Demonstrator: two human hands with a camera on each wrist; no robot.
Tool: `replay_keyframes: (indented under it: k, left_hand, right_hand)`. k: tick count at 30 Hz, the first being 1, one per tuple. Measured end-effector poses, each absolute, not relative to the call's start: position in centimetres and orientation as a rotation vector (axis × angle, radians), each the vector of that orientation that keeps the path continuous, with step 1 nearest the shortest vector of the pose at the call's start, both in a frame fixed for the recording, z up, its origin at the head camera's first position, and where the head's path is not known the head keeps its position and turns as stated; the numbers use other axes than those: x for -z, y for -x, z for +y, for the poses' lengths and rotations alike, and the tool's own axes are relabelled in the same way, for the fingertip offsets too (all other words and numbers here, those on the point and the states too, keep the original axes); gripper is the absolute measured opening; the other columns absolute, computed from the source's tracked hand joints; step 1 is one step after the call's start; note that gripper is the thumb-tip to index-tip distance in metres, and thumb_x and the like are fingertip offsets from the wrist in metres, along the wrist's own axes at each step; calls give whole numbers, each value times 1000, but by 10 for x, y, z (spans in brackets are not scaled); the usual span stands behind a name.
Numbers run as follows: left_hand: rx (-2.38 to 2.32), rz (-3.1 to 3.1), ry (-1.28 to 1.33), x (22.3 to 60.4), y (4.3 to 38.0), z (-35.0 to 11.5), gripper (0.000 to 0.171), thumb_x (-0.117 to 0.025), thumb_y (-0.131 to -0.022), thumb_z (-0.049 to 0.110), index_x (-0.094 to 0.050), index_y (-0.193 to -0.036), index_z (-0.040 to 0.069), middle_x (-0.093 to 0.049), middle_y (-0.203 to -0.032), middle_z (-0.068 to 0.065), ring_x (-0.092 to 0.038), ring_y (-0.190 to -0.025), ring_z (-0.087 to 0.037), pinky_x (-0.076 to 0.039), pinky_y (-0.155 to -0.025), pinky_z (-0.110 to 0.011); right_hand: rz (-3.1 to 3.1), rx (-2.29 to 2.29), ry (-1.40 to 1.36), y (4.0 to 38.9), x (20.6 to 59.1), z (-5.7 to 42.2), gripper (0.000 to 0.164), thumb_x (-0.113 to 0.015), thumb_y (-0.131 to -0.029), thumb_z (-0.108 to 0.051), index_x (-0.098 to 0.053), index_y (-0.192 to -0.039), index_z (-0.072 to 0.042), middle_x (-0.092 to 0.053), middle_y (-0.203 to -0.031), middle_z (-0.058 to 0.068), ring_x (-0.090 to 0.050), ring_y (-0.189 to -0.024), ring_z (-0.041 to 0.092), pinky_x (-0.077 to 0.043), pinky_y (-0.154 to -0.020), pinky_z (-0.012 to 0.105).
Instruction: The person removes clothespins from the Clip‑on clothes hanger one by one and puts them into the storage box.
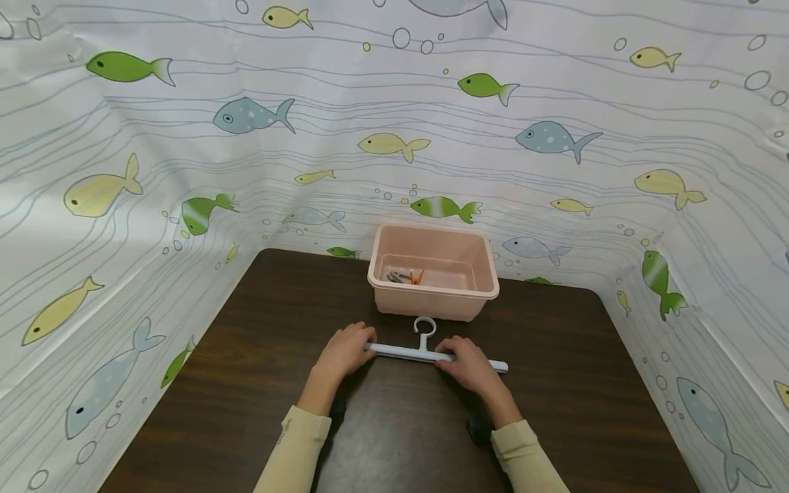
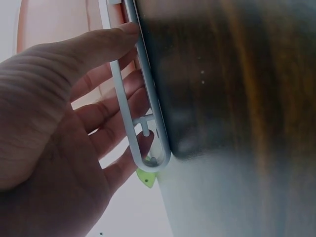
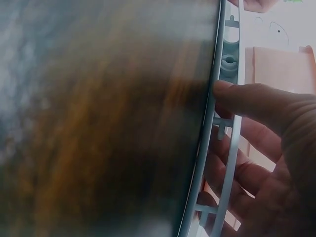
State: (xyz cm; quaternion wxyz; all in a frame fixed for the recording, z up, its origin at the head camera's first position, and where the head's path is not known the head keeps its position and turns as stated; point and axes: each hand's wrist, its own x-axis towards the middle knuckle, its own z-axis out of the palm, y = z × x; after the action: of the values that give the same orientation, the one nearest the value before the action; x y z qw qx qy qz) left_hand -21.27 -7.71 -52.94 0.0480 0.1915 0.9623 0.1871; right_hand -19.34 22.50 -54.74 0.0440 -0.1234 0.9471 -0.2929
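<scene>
Nearest to us, two cream sleeves [image 1: 296, 438] reach forward over a dark brown table [image 1: 246, 383]; we see no more of the person than these forearms, cut off at the lower edge. Just beyond them, our left hand [image 1: 345, 350] and right hand [image 1: 471, 364] each grip a pale grey hanger bar [image 1: 409, 352] that lies flat on the table, running left to right. The left hand curls over the bar's left end and hides it; the wrist view shows the thumb [image 2: 98, 47] pressed on the near rail and the other fingers wrapped behind the far one. The right hand clamps the bar right of centre in the same way, thumb on the near rail, fingers behind, leaving the right tip showing. The bar's small hook ring [image 1: 424, 326] points away from us, close to a pink plastic bin [image 1: 431, 301]. Inside the bin lie a few clothespins [image 1: 403, 276], grey and orange, too small for us to count. Behind everything hangs a fish-patterned curtain [image 1: 394, 137].
</scene>
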Motion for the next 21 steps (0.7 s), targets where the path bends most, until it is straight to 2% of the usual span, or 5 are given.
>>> replay_keyframes:
  k: [6,12,17,21]
  left_hand:
    - [-579,2912,-567,528,214,-76,21,-82,-98,29,-73,-111,15,-65,-106,-3,-65,-103,-29,-50,-99,-56]
    - [-658,2844,-482,516,212,-85,31,-73,-104,36,-73,-127,15,-70,-127,-8,-66,-122,-34,-45,-113,-61]
    - [-667,2861,-426,499,214,-105,36,-67,-108,38,-71,-133,13,-69,-134,-12,-64,-129,-37,-44,-114,-63]
    - [-645,2899,-406,491,216,-123,38,-65,-109,36,-68,-137,11,-66,-139,-15,-62,-132,-40,-43,-114,-64]
  right_hand:
    - [2888,860,349,195,545,227,17,-86,-94,-24,-80,-109,-22,-72,-107,-3,-68,-107,25,-53,-97,56]
    - [2888,842,363,193,538,233,15,-77,-101,-35,-78,-112,-26,-73,-113,-4,-68,-112,25,-50,-101,60]
    - [2930,839,360,195,527,246,14,-72,-105,-33,-78,-114,-25,-74,-115,-4,-67,-114,27,-49,-103,62]
    - [2961,809,328,194,517,257,19,-70,-106,-34,-77,-119,-21,-74,-120,1,-65,-122,33,-46,-105,66]
